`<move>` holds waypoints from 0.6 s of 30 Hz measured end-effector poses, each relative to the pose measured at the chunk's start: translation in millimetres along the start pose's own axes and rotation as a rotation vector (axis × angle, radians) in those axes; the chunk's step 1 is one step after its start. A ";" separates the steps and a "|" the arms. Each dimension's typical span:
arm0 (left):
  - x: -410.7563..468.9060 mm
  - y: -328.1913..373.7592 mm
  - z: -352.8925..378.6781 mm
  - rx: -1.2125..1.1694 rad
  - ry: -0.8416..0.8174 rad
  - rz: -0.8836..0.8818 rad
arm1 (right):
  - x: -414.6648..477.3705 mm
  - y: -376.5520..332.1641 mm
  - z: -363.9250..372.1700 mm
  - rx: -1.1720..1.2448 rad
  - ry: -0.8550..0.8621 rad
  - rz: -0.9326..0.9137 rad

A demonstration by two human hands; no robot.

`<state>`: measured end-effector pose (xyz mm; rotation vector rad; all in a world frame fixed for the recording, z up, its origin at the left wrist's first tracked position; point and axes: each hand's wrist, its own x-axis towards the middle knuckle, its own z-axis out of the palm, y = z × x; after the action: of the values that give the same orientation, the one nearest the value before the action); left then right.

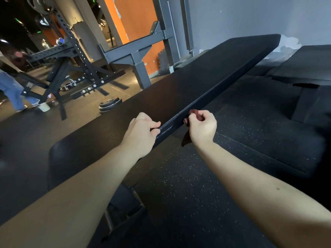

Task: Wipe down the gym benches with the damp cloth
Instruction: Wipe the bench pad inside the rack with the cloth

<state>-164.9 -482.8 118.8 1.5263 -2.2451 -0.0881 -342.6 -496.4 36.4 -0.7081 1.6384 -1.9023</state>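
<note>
A long black padded bench [179, 90] runs from lower left to upper right across the view. My left hand [141, 133] grips its near right edge, thumb on top and fingers curled over the side. Just beyond it, my right hand [202, 127] holds a dark red cloth [195, 113] bunched against the bench's side edge. A tail of the cloth hangs down below that hand.
A second dark bench [304, 68] stands at the right by the grey wall. A grey steel rack [136, 52] and a black perforated rack [75, 51] stand at the back left. Weight plates [110, 105] and a white cup [44, 106] lie on the floor. A person in jeans [10, 90] stands far left.
</note>
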 end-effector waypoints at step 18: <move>-29.6 -19.4 -34.0 0.110 0.003 -0.062 | -50.8 -13.6 20.6 0.016 -0.063 -0.016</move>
<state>-126.1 -457.6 135.2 1.6519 -2.2339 0.0200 -292.4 -474.4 50.1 -0.7688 1.5820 -1.8824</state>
